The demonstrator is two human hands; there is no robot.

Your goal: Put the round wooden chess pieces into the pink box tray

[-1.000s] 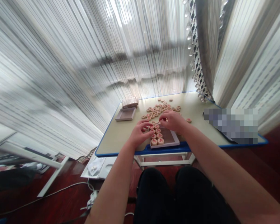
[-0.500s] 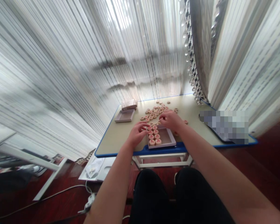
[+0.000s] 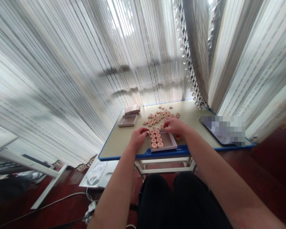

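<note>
"What sits at the table's near edge?"
"On the table (image 3: 119, 140) there, a box (image 3: 166, 139), with discs (image 3: 159, 140) in two columns along its left side."
"Behind it?"
"Loose discs (image 3: 153, 122), spread toward the far edge; another disc (image 3: 178, 137) lies just right of the box."
"And the left?"
"A tray (image 3: 128, 121) near the far left corner, a pack (image 3: 132, 109) right behind it."
"The right?"
"A flat object (image 3: 220, 133) by the near right corner."

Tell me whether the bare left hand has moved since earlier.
Yes: leftward, judged against the shallow white rectangular tray. The bare left hand earlier reached over its round red-marked pieces; now it is at the tray's left edge.
</note>
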